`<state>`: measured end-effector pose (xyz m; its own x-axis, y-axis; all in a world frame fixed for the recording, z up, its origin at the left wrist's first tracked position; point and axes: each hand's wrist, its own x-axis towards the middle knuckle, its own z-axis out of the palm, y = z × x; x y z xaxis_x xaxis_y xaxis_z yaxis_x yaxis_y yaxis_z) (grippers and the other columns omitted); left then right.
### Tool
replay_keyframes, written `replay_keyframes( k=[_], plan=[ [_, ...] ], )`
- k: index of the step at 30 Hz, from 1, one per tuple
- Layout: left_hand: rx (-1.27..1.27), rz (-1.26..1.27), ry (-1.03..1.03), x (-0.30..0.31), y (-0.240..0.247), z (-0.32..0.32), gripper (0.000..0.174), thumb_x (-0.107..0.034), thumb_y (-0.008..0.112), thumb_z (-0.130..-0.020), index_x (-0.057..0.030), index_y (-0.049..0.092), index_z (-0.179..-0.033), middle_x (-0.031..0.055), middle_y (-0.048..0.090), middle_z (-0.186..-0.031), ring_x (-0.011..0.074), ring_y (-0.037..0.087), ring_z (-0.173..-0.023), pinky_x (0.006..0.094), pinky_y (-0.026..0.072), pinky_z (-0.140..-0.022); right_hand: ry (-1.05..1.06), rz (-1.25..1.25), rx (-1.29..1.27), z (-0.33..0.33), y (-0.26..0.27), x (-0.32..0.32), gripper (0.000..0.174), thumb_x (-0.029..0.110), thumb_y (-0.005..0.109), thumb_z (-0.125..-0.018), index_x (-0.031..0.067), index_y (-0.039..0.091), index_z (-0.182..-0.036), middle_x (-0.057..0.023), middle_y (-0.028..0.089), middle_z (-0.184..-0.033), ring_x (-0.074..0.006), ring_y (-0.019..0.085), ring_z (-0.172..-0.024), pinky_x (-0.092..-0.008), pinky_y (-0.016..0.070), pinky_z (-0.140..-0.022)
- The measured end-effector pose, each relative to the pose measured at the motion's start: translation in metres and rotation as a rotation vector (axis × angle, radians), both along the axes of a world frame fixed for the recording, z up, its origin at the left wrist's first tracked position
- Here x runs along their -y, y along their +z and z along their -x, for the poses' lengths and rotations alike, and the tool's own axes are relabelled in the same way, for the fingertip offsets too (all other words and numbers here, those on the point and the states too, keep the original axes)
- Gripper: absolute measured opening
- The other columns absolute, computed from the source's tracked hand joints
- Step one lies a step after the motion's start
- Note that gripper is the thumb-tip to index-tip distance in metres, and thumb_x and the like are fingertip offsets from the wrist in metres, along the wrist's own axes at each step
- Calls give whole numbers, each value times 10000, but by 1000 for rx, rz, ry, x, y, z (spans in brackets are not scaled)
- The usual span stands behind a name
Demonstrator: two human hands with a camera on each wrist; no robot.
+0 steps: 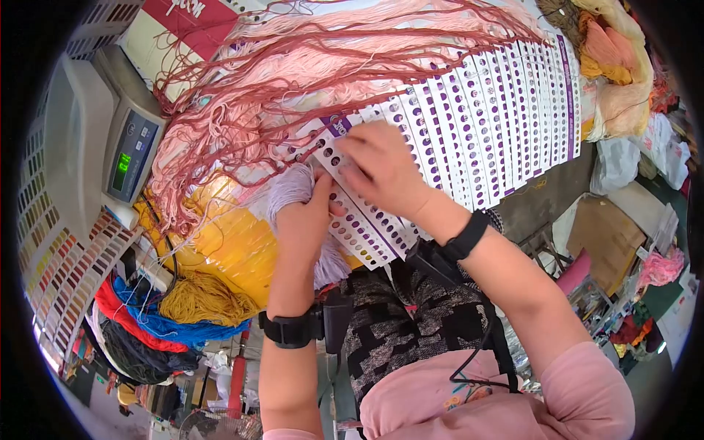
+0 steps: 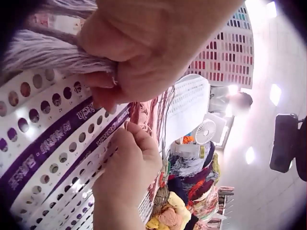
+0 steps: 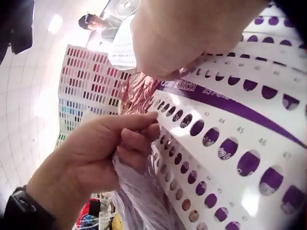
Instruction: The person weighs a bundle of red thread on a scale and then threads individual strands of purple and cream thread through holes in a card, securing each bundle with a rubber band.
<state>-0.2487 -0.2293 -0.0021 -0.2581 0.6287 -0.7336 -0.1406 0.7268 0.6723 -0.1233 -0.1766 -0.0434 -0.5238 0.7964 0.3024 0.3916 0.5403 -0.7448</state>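
The left hand (image 1: pixel 306 216) grips a pale lilac yarn skein (image 1: pixel 292 187) that hangs down past the wrist. In the right wrist view the left hand (image 3: pixel 103 148) has curled fingers round the skein (image 3: pixel 139 191), with thumb and index tip at the edge of a white card (image 3: pixel 201 148) punched with holes. The right hand (image 1: pixel 381 165) is over the punched cards (image 1: pixel 469 125), just right of the left hand. In the left wrist view the right hand (image 2: pixel 127 167) has thumb and index tip together at a card's edge; whether something thin is between them cannot be told.
Pink and dark red yarn (image 1: pixel 293 66) lies across the top of the cards. A scale (image 1: pixel 132 139) with a white tray stands at the left, beside colour charts (image 1: pixel 66 271). Blue, red and mustard skeins (image 1: pixel 205 297) hang at lower left; more yarn (image 1: pixel 616 59) is at upper right.
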Motion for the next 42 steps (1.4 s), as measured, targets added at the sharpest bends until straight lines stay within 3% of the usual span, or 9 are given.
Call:
replay_keyframes(
  k=[5, 8, 14, 15, 20, 22, 28, 35, 42],
  plan=[
    [83, -103, 142, 0, -24, -2, 91, -83, 462, -815, -20, 507, -767, 23, 483, -562, 76, 408, -420, 204, 315, -391, 86, -11, -9, -3, -6, 5, 397, 74, 615, -509, 52, 547, -900, -94, 501, -898, -264, 484, -799, -348, 375, -701],
    [-202, -240, -144, 7, -47, 7, 101, -95, 440, -829, -16, 500, -814, 23, 498, -610, 48, 391, -416, 181, 289, -375, 95, 28, -62, -3, -8, 3, 374, 76, 621, -519, 55, 550, -886, -93, 503, -881, -259, 489, -786, -350, 377, -692],
    [1128, -132, 697, 16, 11, 40, 133, -74, 416, -822, -19, 480, -925, 17, 512, -633, 2, 363, -411, 155, 229, -350, 48, 58, -50, -3, -9, 6, 271, 2, 580, -592, 70, 560, -853, -86, 514, -842, -246, 494, -768, -334, 365, -675],
    [1134, -153, 493, 12, 6, 41, 156, -115, 471, -804, -17, 516, -916, 26, 531, -646, 26, 360, -412, 179, 247, -354, 71, 86, -66, -6, -10, 4, 273, -13, 567, -597, 72, 561, -856, -86, 517, -841, -245, 494, -767, -334, 364, -674],
    [46, 201, -126, -6, 7, 12, 223, -204, 572, -755, -22, 564, -885, 19, 552, -688, 53, 400, -454, 172, 321, -439, 3, 68, -125, -1, -12, 2, 284, 23, 543, -582, 82, 537, -859, -67, 524, -782, -242, 498, -742, -338, 365, -673],
    [-31, 168, -94, 12, 41, 53, 270, -245, 537, -778, -31, 564, -941, 36, 576, -772, 52, 435, -481, 177, 368, -483, 8, 83, 40, -1, -4, 7, 346, 87, 579, -575, 85, 525, -917, -68, 509, -855, -235, 481, -820, -340, 351, -722],
    [233, -464, 873, 198, 173, 326, 347, -77, 326, -878, -21, 331, -1220, 48, 496, -766, 34, 340, -425, 162, 243, -364, -24, 45, 205, 5, -1, 9, 399, 163, 632, -564, 85, 533, -942, -64, 499, -855, -231, 469, -842, -349, 345, -729],
    [358, -819, 954, 181, 419, 190, 417, -86, 339, -873, -18, 208, -1263, 22, 421, -712, 35, 291, -450, 167, 229, -396, 46, 40, 177, 4, 1, 9, 362, 152, 629, -589, 88, 526, -930, -71, 495, -879, -241, 452, -860, -358, 333, -748],
    [266, -1015, 746, 178, 447, 140, 317, -131, 413, -848, -13, 370, -1140, 45, 487, -830, 86, 415, -573, 187, 322, -454, 228, 73, 238, -6, 14, -1, 433, 135, 616, -605, 73, 472, -1009, -92, 469, -915, -259, 426, -890, -364, 325, -758]
  ],
)
